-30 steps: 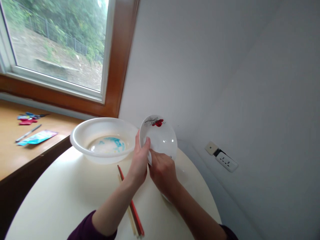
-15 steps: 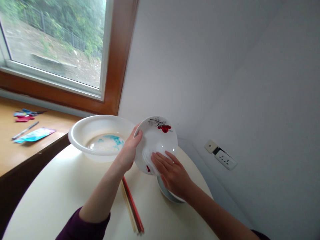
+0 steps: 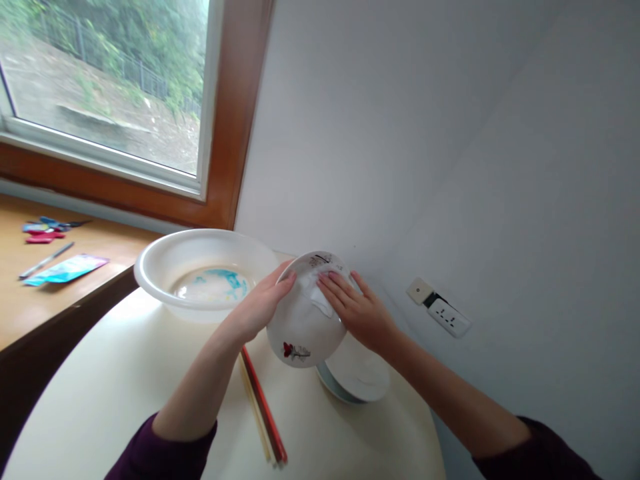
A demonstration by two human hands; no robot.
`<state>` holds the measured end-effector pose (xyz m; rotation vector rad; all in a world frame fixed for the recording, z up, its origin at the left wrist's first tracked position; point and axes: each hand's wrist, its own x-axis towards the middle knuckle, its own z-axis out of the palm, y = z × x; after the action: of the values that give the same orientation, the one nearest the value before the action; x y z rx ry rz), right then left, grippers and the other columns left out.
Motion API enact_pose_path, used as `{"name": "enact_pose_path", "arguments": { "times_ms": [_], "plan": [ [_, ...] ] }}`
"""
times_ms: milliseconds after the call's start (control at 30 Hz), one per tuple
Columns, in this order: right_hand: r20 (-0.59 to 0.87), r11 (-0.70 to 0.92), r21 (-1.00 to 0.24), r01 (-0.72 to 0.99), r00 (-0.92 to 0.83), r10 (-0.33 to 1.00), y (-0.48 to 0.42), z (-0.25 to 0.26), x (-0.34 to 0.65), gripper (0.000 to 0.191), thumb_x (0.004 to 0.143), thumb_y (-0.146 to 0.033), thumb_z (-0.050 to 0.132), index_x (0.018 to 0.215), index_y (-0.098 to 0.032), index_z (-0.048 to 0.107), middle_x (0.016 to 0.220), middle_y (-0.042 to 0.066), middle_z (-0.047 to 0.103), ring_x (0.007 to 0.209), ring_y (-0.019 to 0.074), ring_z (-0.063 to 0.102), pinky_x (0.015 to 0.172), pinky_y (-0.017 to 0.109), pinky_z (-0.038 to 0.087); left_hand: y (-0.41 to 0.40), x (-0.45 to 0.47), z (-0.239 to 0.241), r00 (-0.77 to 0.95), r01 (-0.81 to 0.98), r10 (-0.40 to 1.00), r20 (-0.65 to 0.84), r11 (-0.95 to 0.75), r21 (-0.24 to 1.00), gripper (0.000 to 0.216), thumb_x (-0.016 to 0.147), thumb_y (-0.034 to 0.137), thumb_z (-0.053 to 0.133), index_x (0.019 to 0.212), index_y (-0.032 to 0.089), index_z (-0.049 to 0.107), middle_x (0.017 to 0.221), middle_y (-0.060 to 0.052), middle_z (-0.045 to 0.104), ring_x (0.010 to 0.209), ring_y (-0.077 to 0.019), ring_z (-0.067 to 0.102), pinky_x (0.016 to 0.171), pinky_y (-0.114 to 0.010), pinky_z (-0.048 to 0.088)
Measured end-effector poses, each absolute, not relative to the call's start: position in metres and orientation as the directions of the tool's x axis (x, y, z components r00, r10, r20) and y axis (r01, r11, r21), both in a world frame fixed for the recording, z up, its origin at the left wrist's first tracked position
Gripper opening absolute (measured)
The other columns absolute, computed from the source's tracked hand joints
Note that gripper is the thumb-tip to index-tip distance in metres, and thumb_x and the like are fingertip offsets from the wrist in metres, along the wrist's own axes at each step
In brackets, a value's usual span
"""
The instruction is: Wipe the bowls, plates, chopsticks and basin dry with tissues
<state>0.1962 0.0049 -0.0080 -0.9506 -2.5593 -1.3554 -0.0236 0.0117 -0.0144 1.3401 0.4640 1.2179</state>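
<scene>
My left hand (image 3: pixel 265 300) grips the left rim of a white plate (image 3: pixel 293 320), thumb on its face. The plate is tilted, with red flowers and dark sprigs printed near its edge. Against the plate's upper inside, my right hand (image 3: pixel 357 307) presses a crumpled white tissue (image 3: pixel 321 301) under its fingertips. Below the held plate, a stack of white dishes (image 3: pixel 363 373) rests on the table, partly hidden by the plate. Several chopsticks (image 3: pixel 263 410), pale and red, lie on the table below my left wrist.
A white plastic basin (image 3: pixel 150 270) with blue marks at its bottom stands at the back left of the round white table (image 3: pixel 90 393). On the wooden desk (image 3: pixel 30 317) lie scissors (image 3: pixel 45 230), a pen (image 3: pixel 47 260) and a blue packet (image 3: pixel 67 269). A wall socket (image 3: pixel 447 315) is at right.
My right hand has moved the tissue from the plate's lower part up toward its upper edge. The plate has tilted and dropped slightly, showing more of its lower flower and the dishes below.
</scene>
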Motion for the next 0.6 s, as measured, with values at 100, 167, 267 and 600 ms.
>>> {"name": "enact_pose_path", "arguments": {
  "times_ms": [100,167,267,600],
  "plan": [
    [0.435,0.377,0.673,0.637,-0.752,0.495,-0.005,-0.02,0.188,0.046,0.084,-0.007,0.036,0.129,-0.006,0.04,0.133,0.013,0.046,0.124,0.0243,0.04,0.102,0.049,0.034,0.011,-0.021,-0.012,0.261,-0.488,0.902,0.343,-0.183,0.853,0.044,0.078,0.041,0.053,0.117,0.019,0.055,0.119,-0.007,0.059,0.113,-0.0265,0.049,0.097,-0.035,0.035],
    [0.471,0.379,0.632,0.676,-0.724,0.505,-0.015,-0.027,0.181,0.046,0.081,-0.006,0.037,0.127,-0.003,0.043,0.129,0.016,0.049,0.122,0.0271,0.042,0.1,0.05,0.037,0.01,-0.02,-0.01,0.178,-0.544,0.928,0.327,-0.184,0.819,0.043,0.076,0.04,0.057,0.114,0.021,0.056,0.116,-0.006,0.06,0.109,-0.0255,0.051,0.095,-0.033,0.037],
    [0.495,0.439,0.561,0.702,-0.709,0.502,-0.029,-0.033,0.169,0.045,0.078,-0.006,0.041,0.122,-0.001,0.047,0.123,0.019,0.054,0.119,0.0274,0.046,0.098,0.047,0.041,0.009,-0.022,-0.008,0.104,-0.6,0.951,0.292,-0.174,0.781,0.045,0.073,0.039,0.061,0.115,0.024,0.055,0.109,-0.004,0.063,0.102,-0.0251,0.056,0.088,-0.034,0.044],
    [0.587,0.714,-0.407,0.57,-0.436,0.682,-0.056,-0.018,0.147,0.015,0.079,-0.019,0.054,0.086,-0.018,0.067,0.085,0.005,0.072,0.081,0.0186,0.067,0.077,0.033,0.052,0.02,-0.025,-0.013,0.088,-0.709,0.99,0.106,-0.012,0.706,0.038,0.073,0.027,0.059,0.109,0.019,0.055,0.093,-0.005,0.067,0.086,-0.0225,0.064,0.078,-0.033,0.051]
  ]
}}
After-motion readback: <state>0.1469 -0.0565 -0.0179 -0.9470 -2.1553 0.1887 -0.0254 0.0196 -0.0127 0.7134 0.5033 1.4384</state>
